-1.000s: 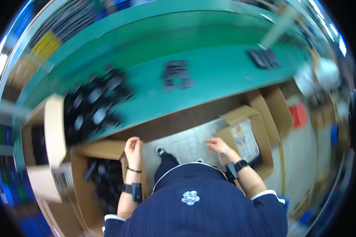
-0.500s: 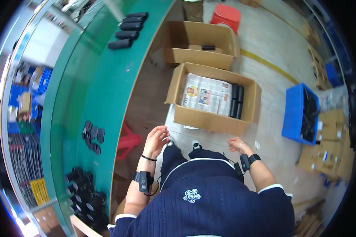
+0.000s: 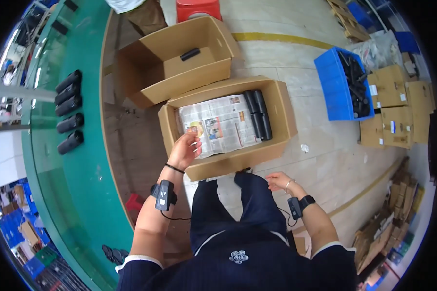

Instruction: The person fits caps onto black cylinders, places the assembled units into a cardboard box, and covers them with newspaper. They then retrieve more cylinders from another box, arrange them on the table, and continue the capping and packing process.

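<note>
My left hand (image 3: pixel 184 149) hovers over the near-left rim of a cardboard box (image 3: pixel 238 162). Its fingers are loosely bent and apart, with nothing in them. Inside that box, a sheet of printed newspaper (image 3: pixel 228 128) lies flat, and several black cylinders (image 3: pixel 259 119) stand in rows along the right side. Low by my right thigh, in front of the box, my right hand (image 3: pixel 277 180) hangs empty with its fingers loosely stretched. Both wrists carry strapped black devices.
Behind stands a second cardboard box (image 3: pixel 189 80) with one black cylinder (image 3: pixel 190 54) in it. At left runs a green workbench (image 3: pixel 90 194) bearing several black cylinders (image 3: pixel 69 99). A blue crate (image 3: pixel 330 87) of black parts stands at right by stacked cartons (image 3: pixel 395 123). Another person (image 3: pixel 143 14) stands beyond.
I have come closer to the near box, and the view has turned. My left hand has moved from beside the bench to above the box's near-left rim; my right hand still hangs low.
</note>
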{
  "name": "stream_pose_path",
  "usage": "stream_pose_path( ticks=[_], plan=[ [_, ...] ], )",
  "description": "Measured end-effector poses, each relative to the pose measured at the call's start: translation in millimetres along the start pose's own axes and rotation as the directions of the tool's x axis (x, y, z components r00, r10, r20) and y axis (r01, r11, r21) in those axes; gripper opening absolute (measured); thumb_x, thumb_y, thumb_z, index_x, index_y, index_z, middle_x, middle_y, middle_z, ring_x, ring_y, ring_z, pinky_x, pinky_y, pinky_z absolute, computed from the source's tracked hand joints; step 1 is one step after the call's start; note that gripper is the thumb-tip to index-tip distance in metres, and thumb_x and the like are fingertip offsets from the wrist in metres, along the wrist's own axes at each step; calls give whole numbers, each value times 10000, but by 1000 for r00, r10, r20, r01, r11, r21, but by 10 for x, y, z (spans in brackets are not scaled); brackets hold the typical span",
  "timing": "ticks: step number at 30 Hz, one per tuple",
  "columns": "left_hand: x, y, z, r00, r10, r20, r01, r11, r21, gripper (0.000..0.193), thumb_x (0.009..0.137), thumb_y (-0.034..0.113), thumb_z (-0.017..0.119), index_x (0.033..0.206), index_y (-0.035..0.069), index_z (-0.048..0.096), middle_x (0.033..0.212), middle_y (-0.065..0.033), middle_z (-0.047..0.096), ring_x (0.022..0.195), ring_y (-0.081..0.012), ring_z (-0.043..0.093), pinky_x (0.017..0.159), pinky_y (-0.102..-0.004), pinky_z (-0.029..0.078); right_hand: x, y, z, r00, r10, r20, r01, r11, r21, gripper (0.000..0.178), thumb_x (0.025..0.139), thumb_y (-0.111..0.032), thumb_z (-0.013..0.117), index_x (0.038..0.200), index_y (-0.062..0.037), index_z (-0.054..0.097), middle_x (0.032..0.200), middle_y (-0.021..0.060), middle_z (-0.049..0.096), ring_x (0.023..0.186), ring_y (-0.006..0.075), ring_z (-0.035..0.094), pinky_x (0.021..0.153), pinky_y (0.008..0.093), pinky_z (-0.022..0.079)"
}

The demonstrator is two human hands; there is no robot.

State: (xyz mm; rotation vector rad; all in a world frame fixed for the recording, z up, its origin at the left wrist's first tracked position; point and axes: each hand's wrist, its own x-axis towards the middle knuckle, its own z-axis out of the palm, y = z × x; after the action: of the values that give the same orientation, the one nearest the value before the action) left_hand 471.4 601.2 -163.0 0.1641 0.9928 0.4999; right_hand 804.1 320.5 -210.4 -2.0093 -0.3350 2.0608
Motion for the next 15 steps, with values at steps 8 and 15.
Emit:
stream_pose_path(
  ticks=[8, 15],
  plan=[
    [2172, -724, 604, 981, -190, -23, 190, 952, 239, 180, 873, 126, 545, 1040, 58, 560, 878, -66, 578, 815, -185, 596, 660, -301, 506, 2003, -488, -1406, 977, -148, -154, 102, 956, -276, 299, 865, -192, 619, 1146, -90, 623, 976, 62, 667, 784, 178, 654, 672, 312, 546],
    [4148, -2287, 511, 932, -337, -130, 359, 822, 442, 324, 869, 246, 577, 1124, 51, 530, 927, -73, 606, 812, -199, 599, 708, -324, 508, 3929, -281, -2264, 896, -86, -435, -212, 778, -591, 497, 798, -194, 665, 1256, -55, 531, 1239, 189, 571, 1077, 355, 576, 964, 395, 446]
  ],
)
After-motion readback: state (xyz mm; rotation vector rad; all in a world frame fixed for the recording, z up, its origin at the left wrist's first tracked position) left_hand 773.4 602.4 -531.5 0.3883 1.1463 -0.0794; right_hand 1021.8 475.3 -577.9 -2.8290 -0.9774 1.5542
